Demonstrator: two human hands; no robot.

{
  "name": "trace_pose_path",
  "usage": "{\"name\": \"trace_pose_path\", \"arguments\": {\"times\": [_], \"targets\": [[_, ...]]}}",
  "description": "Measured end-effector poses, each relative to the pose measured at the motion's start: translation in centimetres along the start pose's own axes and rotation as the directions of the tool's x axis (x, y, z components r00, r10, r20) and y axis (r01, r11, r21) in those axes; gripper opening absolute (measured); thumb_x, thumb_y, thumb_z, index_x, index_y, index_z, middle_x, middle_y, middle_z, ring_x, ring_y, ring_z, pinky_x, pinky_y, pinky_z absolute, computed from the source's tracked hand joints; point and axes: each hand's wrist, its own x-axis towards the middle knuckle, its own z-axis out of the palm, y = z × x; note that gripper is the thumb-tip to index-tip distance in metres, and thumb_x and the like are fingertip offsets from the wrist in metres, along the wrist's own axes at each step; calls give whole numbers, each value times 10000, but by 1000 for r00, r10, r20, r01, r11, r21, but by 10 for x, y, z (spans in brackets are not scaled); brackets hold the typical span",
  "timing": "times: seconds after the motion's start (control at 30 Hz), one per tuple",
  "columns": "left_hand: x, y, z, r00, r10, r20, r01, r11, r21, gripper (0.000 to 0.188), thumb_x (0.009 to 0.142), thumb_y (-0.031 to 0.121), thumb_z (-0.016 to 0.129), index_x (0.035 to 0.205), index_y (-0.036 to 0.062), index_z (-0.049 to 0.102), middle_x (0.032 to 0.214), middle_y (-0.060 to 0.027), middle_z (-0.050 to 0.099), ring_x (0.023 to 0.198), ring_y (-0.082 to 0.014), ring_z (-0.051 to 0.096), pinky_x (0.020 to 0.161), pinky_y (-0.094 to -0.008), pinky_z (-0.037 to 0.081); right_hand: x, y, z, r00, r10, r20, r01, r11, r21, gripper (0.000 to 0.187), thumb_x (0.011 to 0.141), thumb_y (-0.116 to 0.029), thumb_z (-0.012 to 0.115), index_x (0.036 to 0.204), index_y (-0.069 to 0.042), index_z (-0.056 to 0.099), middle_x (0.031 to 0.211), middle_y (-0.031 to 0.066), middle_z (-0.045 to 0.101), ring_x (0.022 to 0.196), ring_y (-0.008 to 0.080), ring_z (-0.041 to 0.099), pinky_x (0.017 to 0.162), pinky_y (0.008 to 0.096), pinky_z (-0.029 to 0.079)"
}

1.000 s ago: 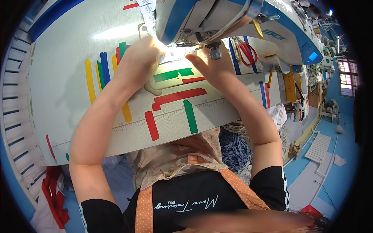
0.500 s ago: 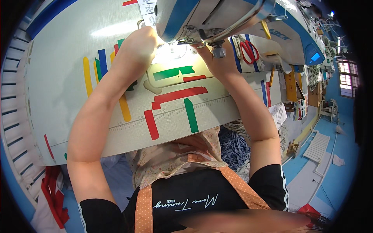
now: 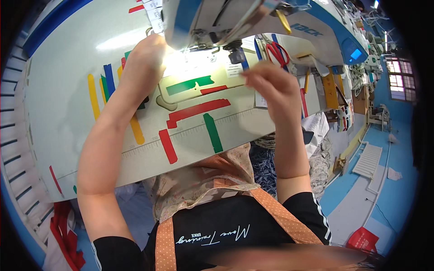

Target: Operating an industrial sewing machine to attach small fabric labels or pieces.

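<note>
At the lit needle area of the sewing machine (image 3: 205, 45), my left hand (image 3: 147, 58) rests on the bed with its fingers curled. Glare and the hand itself hide what the fingers press on. My right hand (image 3: 275, 86) is raised to the right of the needle. Its fingers are bent toward the left and smeared, so I cannot tell whether they hold anything. A small white printed label (image 3: 234, 70) lies between the needle area and my right hand. More white labels (image 3: 261, 100) lie partly under that hand. Beyond my left hand hangs a strip of white labels (image 3: 156, 20).
Red-handled scissors (image 3: 278, 54) lie right of the machine head. Green tape (image 3: 190, 85), red tape (image 3: 199, 110) and yellow tape (image 3: 93, 97) mark the table. A ruler scale (image 3: 181, 132) runs along its front. A red bag (image 3: 363, 239) lies on the blue floor.
My right hand has left the needle area and moved right and nearer to me, uncovering the white labels. My left hand stays beside the needle. The whole view has shifted slightly.
</note>
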Motion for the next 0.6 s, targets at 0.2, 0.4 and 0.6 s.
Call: {"name": "trace_pose_path", "arguments": {"times": [0.2,0.4,0.6], "targets": [[-2,9,-3,997,1,-82,-8,996,-86,157,698,-77,605,821,20,606,820,-113,562,798,-291,573,701,-365,484,-42,-61,21,717,-487,498,-36,688,725,164,873,-87,590,865,58,665,792,136,636,689,230,593,585,350,451],[-29,56,-12,990,-141,-26,135,979,-156,186,717,-45,622,879,40,655,843,-102,581,825,-281,585,717,-362,487,-19,-27,0,977,-168,133,208,895,-394,153,790,-112,685,890,4,693,776,80,618,643,188,556,573,329,434],[-32,94,5,960,-255,118,281,889,-361,149,769,45,619,908,42,674,893,-102,613,840,-292,595,740,-363,487,17,60,-11,945,-324,-31,197,645,-738,125,741,-71,713,860,-32,709,715,80,573,656,223,554,585,316,437]]}}
